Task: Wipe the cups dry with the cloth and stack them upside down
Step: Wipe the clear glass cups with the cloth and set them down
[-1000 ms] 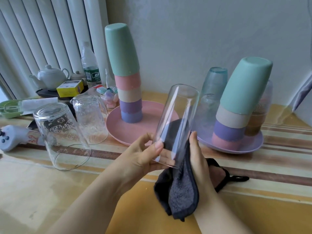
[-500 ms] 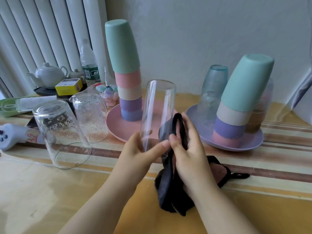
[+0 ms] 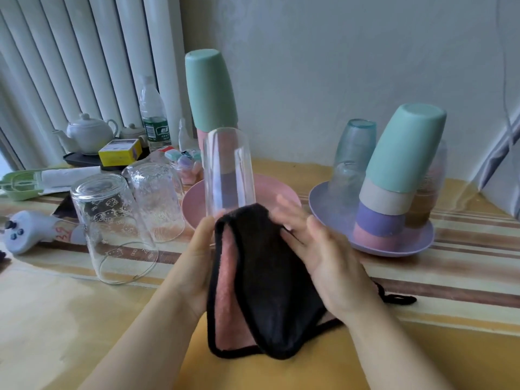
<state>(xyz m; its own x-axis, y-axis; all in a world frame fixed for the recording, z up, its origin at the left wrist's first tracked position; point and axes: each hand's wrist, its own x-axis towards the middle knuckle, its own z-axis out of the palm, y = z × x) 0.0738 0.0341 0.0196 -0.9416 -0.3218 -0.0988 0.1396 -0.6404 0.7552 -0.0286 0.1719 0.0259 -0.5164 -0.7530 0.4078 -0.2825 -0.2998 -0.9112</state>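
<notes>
The left hand (image 3: 194,266) grips the tall glass (image 3: 228,173); the right hand (image 3: 318,249), fingers spread, presses the cloth (image 3: 267,291) against it.

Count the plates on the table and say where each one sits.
2. The pink plate sits behind the hands, under the left cup stack. The purple plate sits to the right, under the leaning stack. No others show.

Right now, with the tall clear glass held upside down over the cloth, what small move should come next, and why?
Probably close the right hand on the dark cloth and rub it around the tall clear glass. The left hand grips the glass's lower end, the cloth covers only that end, the right fingers look spread and blurred, and the upper wall is still bare.
</notes>
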